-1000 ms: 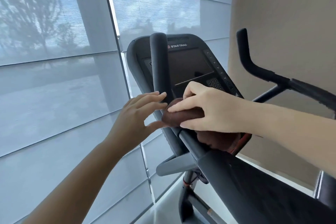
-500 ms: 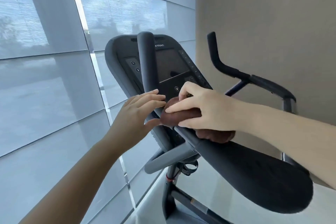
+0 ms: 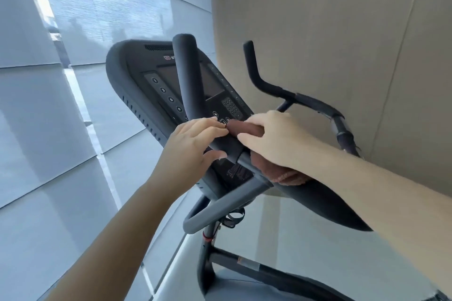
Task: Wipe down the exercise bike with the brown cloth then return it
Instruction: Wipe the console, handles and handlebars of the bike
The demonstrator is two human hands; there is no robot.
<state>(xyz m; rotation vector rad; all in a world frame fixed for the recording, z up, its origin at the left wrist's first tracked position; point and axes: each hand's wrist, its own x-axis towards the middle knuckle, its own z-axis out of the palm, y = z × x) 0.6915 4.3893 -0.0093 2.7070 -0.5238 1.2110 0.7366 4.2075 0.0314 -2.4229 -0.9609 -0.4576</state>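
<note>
- The right hand (image 3: 274,139) is curled over the brown cloth (image 3: 247,128), pinning it to the near handlebar (image 3: 221,145) of the exercise bike (image 3: 151,95); fingers wrap the top, and a loose fold bulges out under the palm.
- The left hand (image 3: 193,144) is open, fingers spread and lightly bent, thumb tucked beneath the same bar just beside the cloth. It holds nothing; whether it presses on the bar or only touches it I cannot tell.
- The cloth sits at the bend of the bar, where the upright grip (image 3: 187,76) meets the long padded arm rest (image 3: 327,205), directly below the lower edge of the console (image 3: 137,73).
- To wipe well here, I judge the cloth should be wrapped fully round the bar and drawn along its length, the free hand steadying the bar ahead of it.
- The bunched fold wants flattening, or it will smear rather than clean.
- The keypad (image 3: 231,106) lies close; a stray knuckle could press a button.
- The cloth looks soft, thick and dull reddish-brown, crumpled rather than folded.
- The far handlebar (image 3: 271,88) stands well apart by the wall (image 3: 342,32).
</note>
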